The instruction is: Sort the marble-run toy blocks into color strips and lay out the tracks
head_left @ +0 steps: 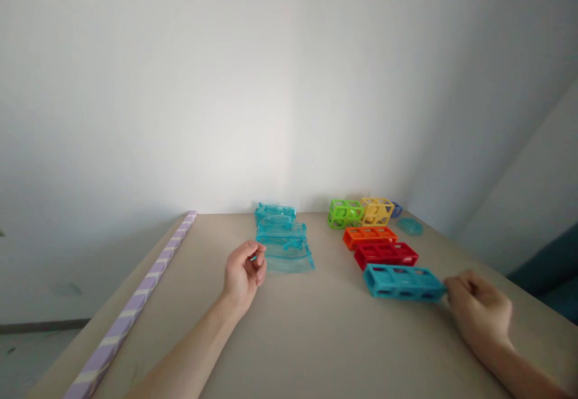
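Right grip (482, 306), four o'clock, at blue openwork plastic bar (404, 283); left grip (244, 271), seven o'clock, by translucent teal pouch (286, 260). Clamping, both: cannot tell.

The blue openwork box-shaped plastic frame (397, 283) looks smooth, with a slight sheen. The red openwork plastic frame (386, 260) and orange openwork plastic frame (370, 241) look similarly smooth and moulded. The translucent teal plastic pieces (286, 260) are glossy and see-through. The tan bench (316, 339) is smooth and matt; the white painted-looking wall (226, 86) is matt. The long lilac-and-cream striped strip (129, 315) appears smooth, its material unclear.
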A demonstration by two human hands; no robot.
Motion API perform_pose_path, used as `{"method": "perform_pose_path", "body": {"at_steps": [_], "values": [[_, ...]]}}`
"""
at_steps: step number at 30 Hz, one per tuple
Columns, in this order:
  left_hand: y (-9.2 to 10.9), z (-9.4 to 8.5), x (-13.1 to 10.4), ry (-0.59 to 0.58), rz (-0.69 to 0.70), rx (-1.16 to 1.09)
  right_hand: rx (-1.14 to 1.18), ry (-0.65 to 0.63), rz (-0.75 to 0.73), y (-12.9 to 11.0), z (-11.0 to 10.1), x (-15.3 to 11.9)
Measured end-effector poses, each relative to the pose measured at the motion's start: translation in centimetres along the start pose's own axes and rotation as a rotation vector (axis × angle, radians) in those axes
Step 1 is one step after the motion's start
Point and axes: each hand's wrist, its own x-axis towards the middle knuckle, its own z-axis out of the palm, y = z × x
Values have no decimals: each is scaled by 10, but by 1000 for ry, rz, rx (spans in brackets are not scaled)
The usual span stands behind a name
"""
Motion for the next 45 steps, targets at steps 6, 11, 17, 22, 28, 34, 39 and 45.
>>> {"method": "perform_pose_path", "body": {"at_steps": [6, 11, 17, 22, 28, 34, 39, 45], "values": [[-8, -6, 4, 18, 167, 375, 83, -295, -664, -86, 27, -59], [-14, -3, 5, -80, 123, 687, 37, -185, -521, -112, 32, -49], [-21, 1, 4, -219, 64, 805, 5, -494, -577, -134, 38, -48], [-21, -1, 3, -259, 53, 833, 6, -596, -402, -140, 45, -53], [-21, -3, 1, -288, 48, 865, 22, -541, -336, -93, 8, -51], [-26, -9, 7, -348, 45, 933, -21, -457, -383, -30, -19, -24], [-28, -3, -7, -381, 189, 1018, 202, -378, -352, 3, -26, -4], [-68, 47, -45, -621, 380, 1076, 568, -220, 274, 35, -4, 26]]}}
